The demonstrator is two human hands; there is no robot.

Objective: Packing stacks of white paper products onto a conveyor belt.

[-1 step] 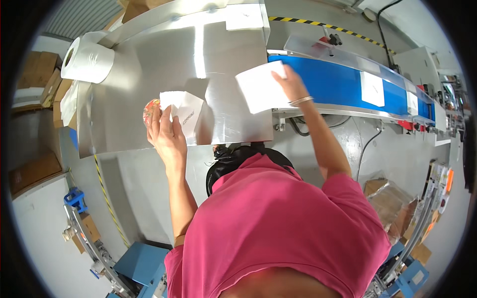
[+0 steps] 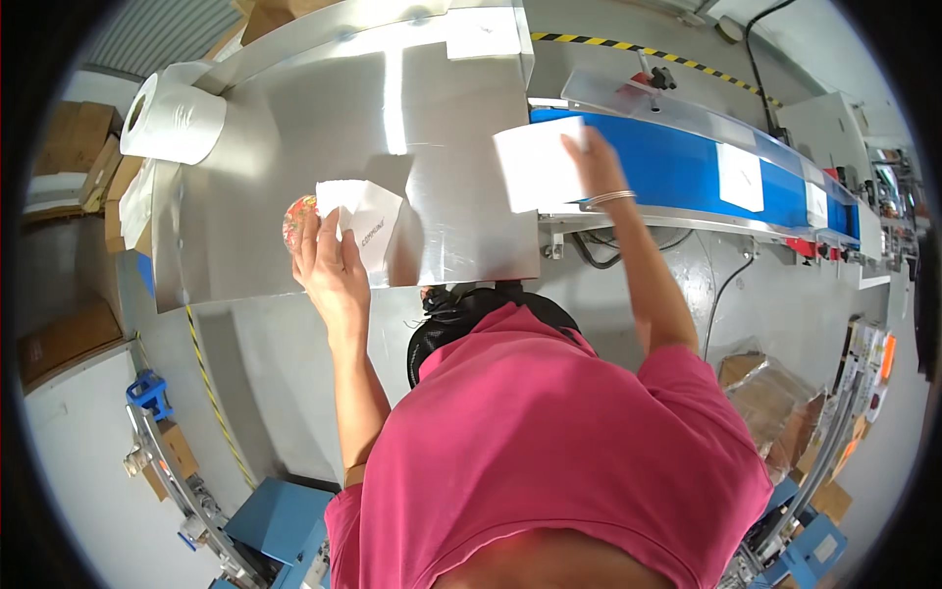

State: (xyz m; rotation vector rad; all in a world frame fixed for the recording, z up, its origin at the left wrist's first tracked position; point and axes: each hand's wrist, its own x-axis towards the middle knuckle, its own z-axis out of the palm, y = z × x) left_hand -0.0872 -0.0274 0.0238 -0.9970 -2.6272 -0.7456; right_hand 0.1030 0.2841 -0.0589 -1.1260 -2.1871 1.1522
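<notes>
My right hand [image 2: 592, 165] grips the right edge of a flat white packet [image 2: 538, 165], its fingers slightly blurred. The packet hangs over the table's right edge and the near end of the blue conveyor belt [image 2: 653, 139]. On the left, the fingers of my left hand [image 2: 329, 257] curl over a rounded thing with a red, multicoloured pattern [image 2: 296, 224], mostly hidden under them. Beside it, close to my thumb and index finger, is a white paper piece [image 2: 371, 224] with dark print, perhaps a stack; its layers cannot be made out.
A steel table [image 2: 285, 128] spans the front, with a big white roll [image 2: 182, 120] at its left. White packets [image 2: 740, 179] lie along the belt beneath a clear guard [image 2: 677, 106]. A white sheet [image 2: 483, 34] sits at the table's back.
My right hand has shifted to the right with the white packet, farther over the belt. The packets on the belt have slid slightly right. My left hand has barely moved.
</notes>
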